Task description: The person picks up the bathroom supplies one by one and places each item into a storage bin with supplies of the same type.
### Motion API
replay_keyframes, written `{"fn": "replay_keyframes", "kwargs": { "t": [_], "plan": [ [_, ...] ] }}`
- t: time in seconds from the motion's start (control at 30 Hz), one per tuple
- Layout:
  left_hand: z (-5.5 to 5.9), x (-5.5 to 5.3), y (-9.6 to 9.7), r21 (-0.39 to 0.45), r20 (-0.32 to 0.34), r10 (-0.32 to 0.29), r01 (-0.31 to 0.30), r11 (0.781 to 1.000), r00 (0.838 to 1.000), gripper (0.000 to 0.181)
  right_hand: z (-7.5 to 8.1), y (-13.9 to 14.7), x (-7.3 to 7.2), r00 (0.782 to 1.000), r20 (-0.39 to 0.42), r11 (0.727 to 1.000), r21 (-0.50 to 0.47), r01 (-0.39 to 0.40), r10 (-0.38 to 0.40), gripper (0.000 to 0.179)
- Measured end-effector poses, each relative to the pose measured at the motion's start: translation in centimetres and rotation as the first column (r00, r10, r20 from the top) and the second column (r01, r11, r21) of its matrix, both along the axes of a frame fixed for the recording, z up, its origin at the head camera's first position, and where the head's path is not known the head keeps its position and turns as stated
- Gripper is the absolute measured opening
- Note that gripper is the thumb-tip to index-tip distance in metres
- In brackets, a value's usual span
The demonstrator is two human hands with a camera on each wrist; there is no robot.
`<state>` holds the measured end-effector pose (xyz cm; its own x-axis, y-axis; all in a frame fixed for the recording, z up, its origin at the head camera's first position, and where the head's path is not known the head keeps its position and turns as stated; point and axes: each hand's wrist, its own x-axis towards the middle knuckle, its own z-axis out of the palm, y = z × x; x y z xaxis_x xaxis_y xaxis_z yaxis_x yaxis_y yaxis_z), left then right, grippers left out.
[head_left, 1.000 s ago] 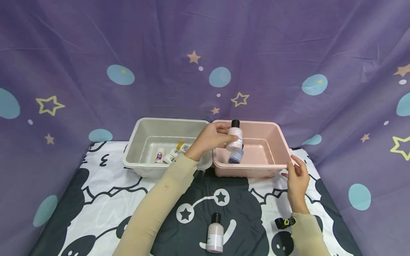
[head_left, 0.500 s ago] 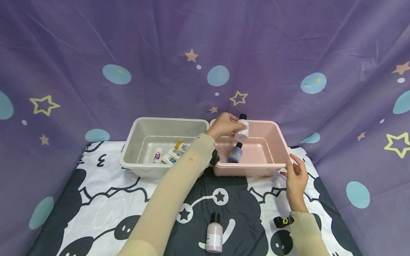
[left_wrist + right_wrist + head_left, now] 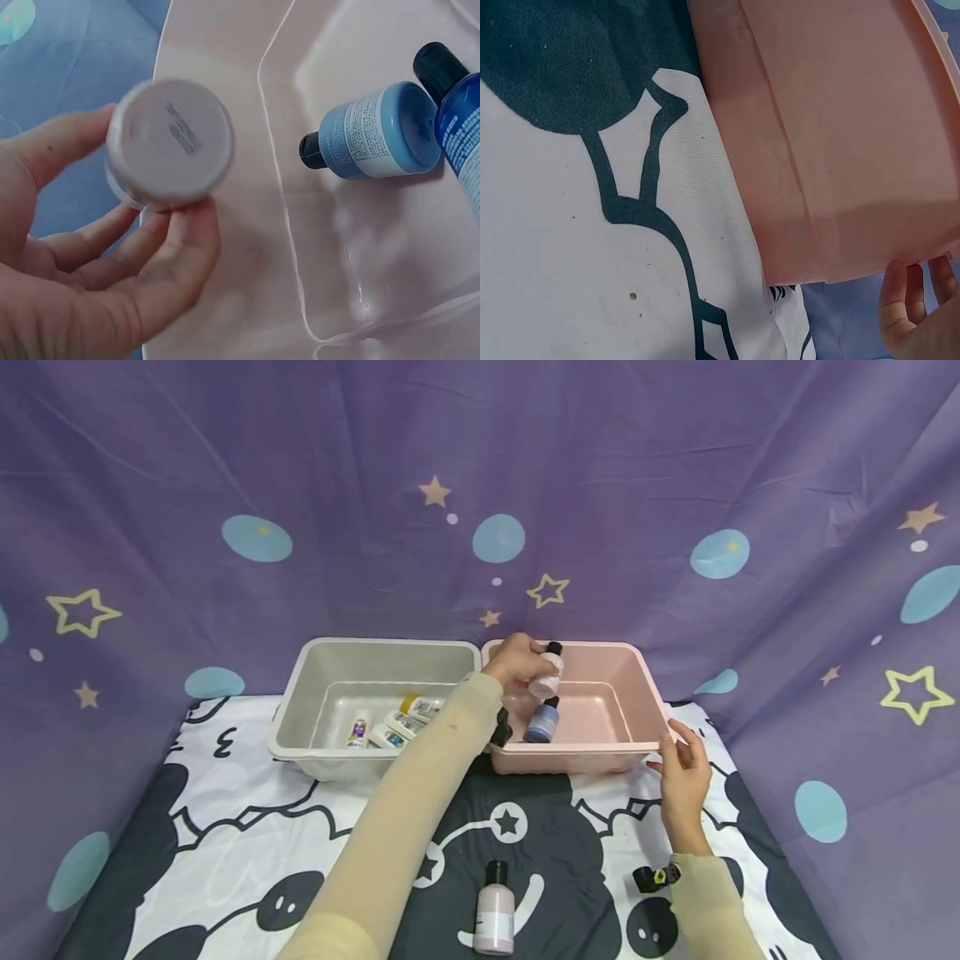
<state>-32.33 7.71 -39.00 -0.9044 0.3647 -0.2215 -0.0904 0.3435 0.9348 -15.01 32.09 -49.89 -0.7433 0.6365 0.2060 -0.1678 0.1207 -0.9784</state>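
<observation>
My left hand point(image 3: 521, 662) holds a pale pink bottle point(image 3: 547, 677) with a black cap over the back left of the pink bin point(image 3: 607, 747). In the left wrist view its round base point(image 3: 176, 142) faces the camera, between the thumb and fingers. Below, a blue bottle point(image 3: 542, 724) with a black cap lies in the bin; a darker blue bottle point(image 3: 461, 135) shows beside it in the left wrist view. At the bin's right front corner, my right hand point(image 3: 685, 785) rests its fingertips against the rim.
A grey bin point(image 3: 337, 752) stands left of the pink one, with several small white bottles point(image 3: 405, 724) inside. Another pale pink bottle point(image 3: 495, 910) with a black cap lies on the patterned cloth point(image 3: 247, 827) in front. A purple curtain point(image 3: 360, 527) hangs behind.
My left hand moved right and back with the pink bottle, then came slightly left and down, uncovering the blue bottle. The right hand stays at the bin's corner; the whole view drifts slightly left.
</observation>
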Motion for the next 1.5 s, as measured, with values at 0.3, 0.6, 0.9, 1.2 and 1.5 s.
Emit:
{"fn": "replay_keyframes", "kwargs": {
  "t": [0.3, 0.6, 0.9, 1.2, 1.5],
  "plan": [
    [0.5, 0.3, -0.5, -0.153, -0.202, 0.025, -0.057, 0.987, 0.979, 0.044, -0.1, -0.2, 0.0, 1.0, -0.003, 1.0, -0.005, -0.004, 0.004, 0.038],
    [2.4, 3.2, -1.7, -0.109, -0.275, -0.013, -0.017, 0.994, 0.961, 0.043, 0.2, -0.3, 0.2, 1.0, 0.013, 1.0, 0.008, 0.006, -0.006, 0.036],
    [3.3, 7.0, -5.4, -0.029, -0.312, -0.005, -0.004, 1.0, 0.95, 0.046, 0.1, -0.3, 0.0, 1.0, 0.014, 1.0, 0.005, 0.017, -0.017, 0.033],
    [3.0, 11.1, -9.3, 0.087, -0.329, 0.044, -0.016, 0.996, 0.943, 0.05, -0.1, 0.0, 0.0, 1.0, -0.01, 1.0, 0.0, 0.007, -0.007, 0.034],
    [1.0, 15.2, -11.6, 0.125, -0.37, 0.069, -0.024, 0.992, 0.927, 0.047, 0.0, -0.2, 0.1, 1.0, -0.006, 1.0, -0.021, 0.002, -0.003, 0.036]
  ]
}}
